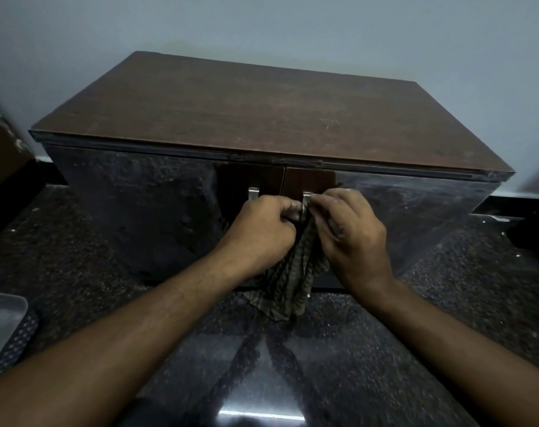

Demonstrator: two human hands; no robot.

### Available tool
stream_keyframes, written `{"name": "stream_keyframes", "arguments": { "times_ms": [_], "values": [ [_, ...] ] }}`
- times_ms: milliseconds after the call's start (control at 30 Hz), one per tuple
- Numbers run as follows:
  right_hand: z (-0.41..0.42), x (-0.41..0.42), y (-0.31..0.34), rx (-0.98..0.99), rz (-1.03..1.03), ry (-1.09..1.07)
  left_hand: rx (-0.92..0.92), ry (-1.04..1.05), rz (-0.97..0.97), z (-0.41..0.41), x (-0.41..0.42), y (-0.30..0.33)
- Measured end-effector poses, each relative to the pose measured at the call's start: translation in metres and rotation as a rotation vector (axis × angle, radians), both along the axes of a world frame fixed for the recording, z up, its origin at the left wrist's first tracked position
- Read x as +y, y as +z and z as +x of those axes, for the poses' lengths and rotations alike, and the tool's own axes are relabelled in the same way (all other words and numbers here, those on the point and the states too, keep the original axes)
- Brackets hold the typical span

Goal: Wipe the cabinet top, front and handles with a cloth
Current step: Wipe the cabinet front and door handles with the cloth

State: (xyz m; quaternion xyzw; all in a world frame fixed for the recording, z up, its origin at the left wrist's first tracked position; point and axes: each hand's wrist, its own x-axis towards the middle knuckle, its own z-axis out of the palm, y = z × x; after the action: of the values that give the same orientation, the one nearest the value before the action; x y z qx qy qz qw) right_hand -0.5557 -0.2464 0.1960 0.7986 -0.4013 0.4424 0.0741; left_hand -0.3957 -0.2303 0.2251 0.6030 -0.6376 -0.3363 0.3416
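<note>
Cloth [288, 282] hangs low between both hands, tail dangling just above the dark glossy floor [354, 365]. Left hand [262, 232] clenched round the cloth's upper part; right hand [351, 232] pinches cloth onto the right handle [306, 197]. Step looks like handle wiping: best to wrap cloth fully round the bar, slide along its length, then do the left handle [253, 192]. Cabinet [262, 118] against wall, 2 doors closed, contents hidden. Top looks scuffed.
</note>
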Motion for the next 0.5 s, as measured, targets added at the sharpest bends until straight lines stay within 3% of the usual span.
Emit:
{"name": "stream_keyframes", "arguments": {
  "times_ms": [133, 367, 500],
  "values": [
    [-0.001, 0.004, -0.01, 0.026, 0.057, 0.038, -0.014, 0.018, -0.019, -0.003, 0.0, 0.004],
    [0.008, 0.005, -0.011, -0.326, 0.333, -0.104, -0.028, 0.045, -0.023, -0.004, 0.001, 0.007],
    [0.013, 0.005, -0.013, -0.357, 0.444, -0.157, -0.022, 0.049, -0.028, -0.003, 0.001, 0.005]
  ]
}}
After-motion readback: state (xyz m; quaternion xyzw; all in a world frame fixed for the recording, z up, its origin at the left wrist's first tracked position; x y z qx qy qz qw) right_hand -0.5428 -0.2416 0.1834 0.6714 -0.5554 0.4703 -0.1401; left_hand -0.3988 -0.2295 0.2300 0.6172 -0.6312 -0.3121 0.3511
